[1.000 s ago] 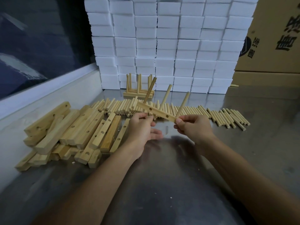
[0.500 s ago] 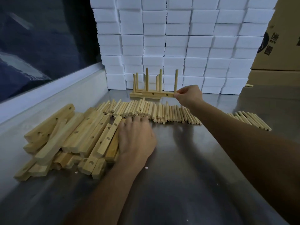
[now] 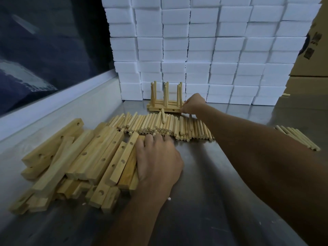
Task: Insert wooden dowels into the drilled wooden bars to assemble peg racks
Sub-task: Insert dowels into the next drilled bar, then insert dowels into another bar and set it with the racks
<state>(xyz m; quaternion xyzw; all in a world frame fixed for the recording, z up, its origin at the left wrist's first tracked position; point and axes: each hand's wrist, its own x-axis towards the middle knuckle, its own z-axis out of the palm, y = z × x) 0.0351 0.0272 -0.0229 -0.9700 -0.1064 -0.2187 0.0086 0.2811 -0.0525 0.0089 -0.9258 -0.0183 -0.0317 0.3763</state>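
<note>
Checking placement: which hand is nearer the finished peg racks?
Right. The right hand is at the finished peg racks' end; the left hand rests on the drilled bars.

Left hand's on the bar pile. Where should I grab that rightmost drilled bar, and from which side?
Judging by its pose, grip the rightmost drilled bar at mid-length across its narrow sides, coming from above. It lies holes-up atop the bar pile, beside the left hand.
</note>
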